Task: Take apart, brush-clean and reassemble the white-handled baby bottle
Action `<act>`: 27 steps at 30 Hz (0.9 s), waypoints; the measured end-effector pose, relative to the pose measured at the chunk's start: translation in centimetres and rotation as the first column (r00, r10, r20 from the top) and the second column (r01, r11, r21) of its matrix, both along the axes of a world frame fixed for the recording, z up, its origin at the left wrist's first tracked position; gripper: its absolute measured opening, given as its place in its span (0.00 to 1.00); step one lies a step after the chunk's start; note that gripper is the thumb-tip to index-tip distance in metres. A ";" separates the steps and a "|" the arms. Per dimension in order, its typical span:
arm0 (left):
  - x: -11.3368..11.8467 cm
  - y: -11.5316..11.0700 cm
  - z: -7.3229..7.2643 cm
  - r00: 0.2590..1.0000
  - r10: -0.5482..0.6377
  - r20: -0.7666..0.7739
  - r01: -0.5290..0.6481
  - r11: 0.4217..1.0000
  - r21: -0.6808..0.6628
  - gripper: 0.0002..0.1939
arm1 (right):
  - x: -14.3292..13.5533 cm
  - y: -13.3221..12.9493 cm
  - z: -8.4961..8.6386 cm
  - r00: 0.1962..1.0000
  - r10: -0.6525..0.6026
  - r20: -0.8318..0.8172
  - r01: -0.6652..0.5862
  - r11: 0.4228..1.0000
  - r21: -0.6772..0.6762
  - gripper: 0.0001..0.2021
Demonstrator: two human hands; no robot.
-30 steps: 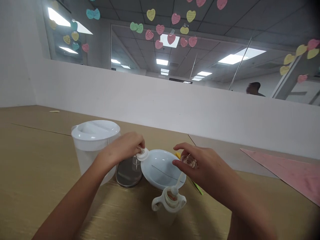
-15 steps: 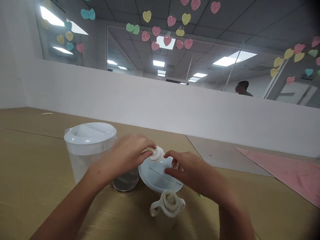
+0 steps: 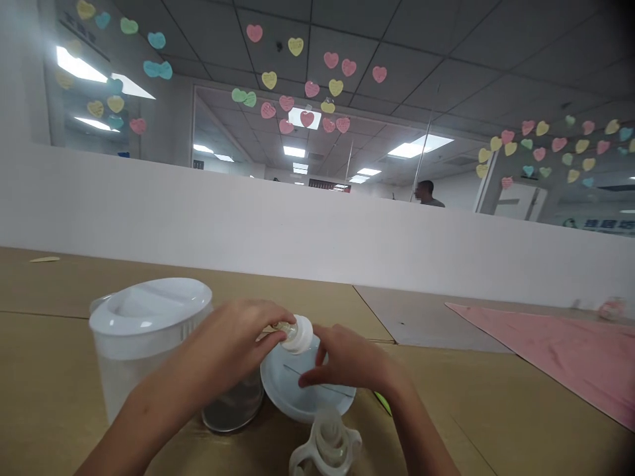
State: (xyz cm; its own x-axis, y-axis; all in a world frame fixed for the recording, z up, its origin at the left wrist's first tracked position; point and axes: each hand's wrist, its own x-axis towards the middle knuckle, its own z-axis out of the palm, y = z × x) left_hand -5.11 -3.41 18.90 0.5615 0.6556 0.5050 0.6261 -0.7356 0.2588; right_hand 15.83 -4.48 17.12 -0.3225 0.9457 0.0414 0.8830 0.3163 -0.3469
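Observation:
My left hand [image 3: 262, 328] pinches the clear teat of a white bottle collar [image 3: 299, 335], held on its side above a pale blue bowl [image 3: 288, 390]. Close to the collar's right side is my right hand [image 3: 342, 360], fingers apart and curved, with nothing visible between them. A two-handled bottle [image 3: 331, 444] stands with its mouth uncovered below the bowl, cut off by the lower edge. Part of the bowl is hidden behind my right hand.
A white lidded pitcher [image 3: 149, 330] stands at left, beside a dark round container [image 3: 233, 406] partly behind my left arm. A pink cloth [image 3: 560, 350] lies at right. A green item [image 3: 383, 403] is by the bowl. Behind the low wall a person [image 3: 429, 194] shows.
The camera view has shifted, so the table items sit lower and further left. The clear piece seen by my right hand's fingers no longer shows there. My left hand still grips the teat.

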 end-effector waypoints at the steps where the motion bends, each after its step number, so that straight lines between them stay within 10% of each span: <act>1: 0.0 -0.1 0.0 1.000 -0.012 0.010 0.012 1.000 0.006 0.10 | -0.1 -0.1 0.2 0.998 0.003 -0.064 -0.002 1.000 0.019 0.30; 6: 0.5 -0.6 -0.5 0.994 -0.094 0.057 0.084 0.984 0.154 0.10 | -1.2 -0.5 0.6 0.948 0.105 -0.301 -0.064 0.988 0.143 0.46; 13: 0.7 -1.0 -0.9 0.980 -0.176 0.091 0.135 0.929 0.346 0.09 | -2.2 -1.1 1.0 0.837 0.242 -0.491 -0.159 0.966 0.205 0.38; 17: 2.7 -1.0 -1.5 0.914 -0.287 0.288 0.118 0.866 0.486 0.12 | -2.0 -0.7 1.2 0.819 0.247 -0.517 -0.008 0.908 0.420 0.14; 20: 4.3 -0.6 -5.2 0.746 -0.277 0.606 0.003 0.910 0.414 0.14 | -1.4 -0.6 0.2 0.794 0.134 -0.593 0.185 0.876 0.445 0.06; 23: 4.8 -0.7 -11.9 0.656 -0.244 0.714 0.232 0.966 0.116 0.23 | -0.6 -1.5 -2.6 0.739 0.114 -0.664 0.165 0.925 0.343 0.10; 27: 5.0 -1.4 -19.6 0.652 -0.259 0.712 0.448 0.890 -0.086 0.33 | 0.0 -3.3 -7.7 0.644 0.182 -0.743 0.201 0.897 0.393 0.13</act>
State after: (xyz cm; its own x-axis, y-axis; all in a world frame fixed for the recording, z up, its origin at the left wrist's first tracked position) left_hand -0.09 -4.76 -0.68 0.3512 0.6274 0.6951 -0.0796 -0.7197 0.6898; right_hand 15.80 -7.78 9.46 0.0127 0.7732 0.6340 0.3759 0.5839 -0.7196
